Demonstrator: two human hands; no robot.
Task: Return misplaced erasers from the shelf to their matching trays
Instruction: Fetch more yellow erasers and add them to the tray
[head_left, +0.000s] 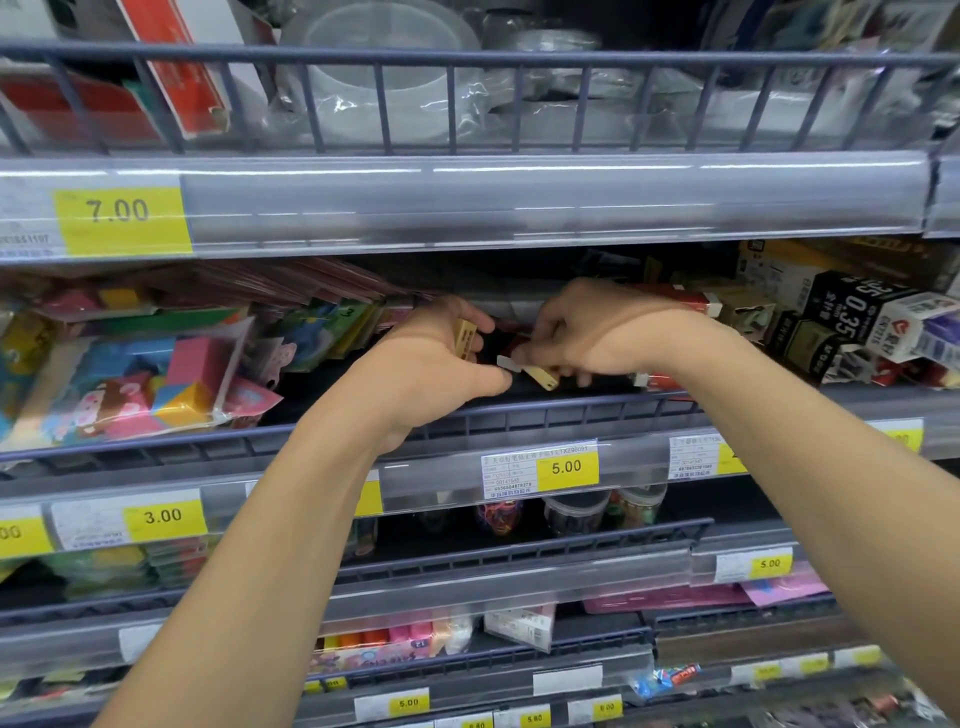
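The left hand (434, 358) curls round a tan eraser (464, 338). Just right of it, the right hand (576, 332) pinches a second eraser (543, 376), perhaps with a white tag. Boxes (852, 322) lie beyond, further right.
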